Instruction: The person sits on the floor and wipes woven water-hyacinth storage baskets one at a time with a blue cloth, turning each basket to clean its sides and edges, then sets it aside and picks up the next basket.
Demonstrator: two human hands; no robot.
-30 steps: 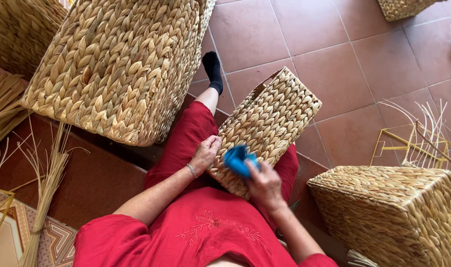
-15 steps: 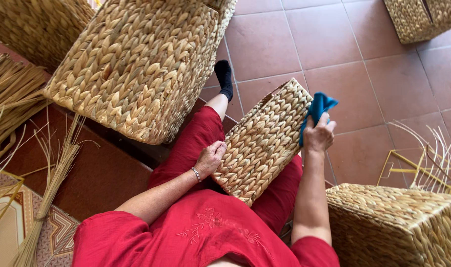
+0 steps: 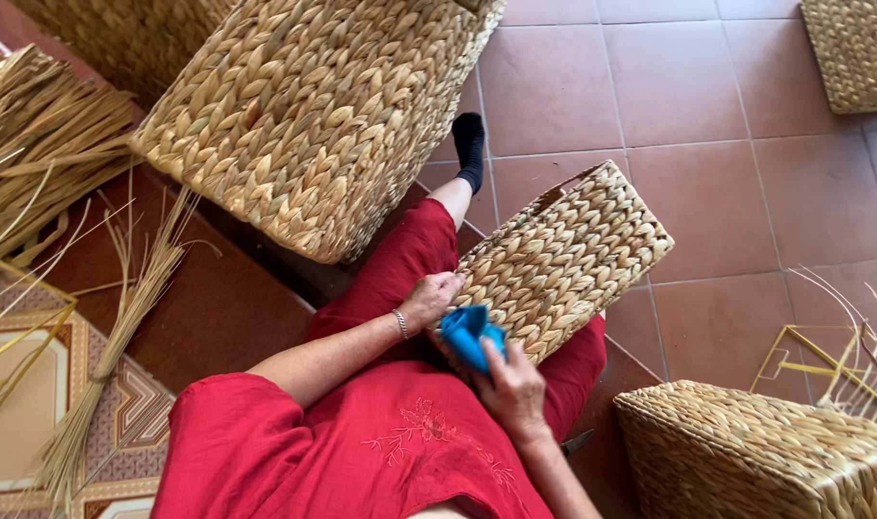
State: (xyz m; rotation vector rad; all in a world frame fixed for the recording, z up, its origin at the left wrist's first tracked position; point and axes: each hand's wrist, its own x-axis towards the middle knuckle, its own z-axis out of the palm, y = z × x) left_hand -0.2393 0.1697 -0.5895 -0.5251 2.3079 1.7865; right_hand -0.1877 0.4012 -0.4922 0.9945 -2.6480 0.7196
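The basket lies tilted across the person's lap, bottom corner toward the body, open rim and a cut-out handle slot at the far upper edge. It is woven from thick flat straw-coloured plaits in a herringbone pattern.

The left hand rests on the basket's near left edge, fingers curled over the weave, steadying it. The right hand holds a blue cloth bunched at the basket's lower corner; its fingers are closed on the cloth, which touches the weave.

Handling, as a judgement: the basket looks light for its bulk and fairly stiff, probably on an inner frame, with slight give in the walls. The surface is rough and grippy, not slippery, and loose plait ends could snag. The best holds would be the rim, the handle slot or a corner. The cloth is soft and limp and crumples to any shape.

Around: a large basket of the same weave stands just left of the legs, another is at lower right, and a third is at top right. Bundles of dry reed lie at left on a patterned rug. A yellow wire frame rests on the red tiled floor.

No packages, labels or signs are visible anywhere in view.
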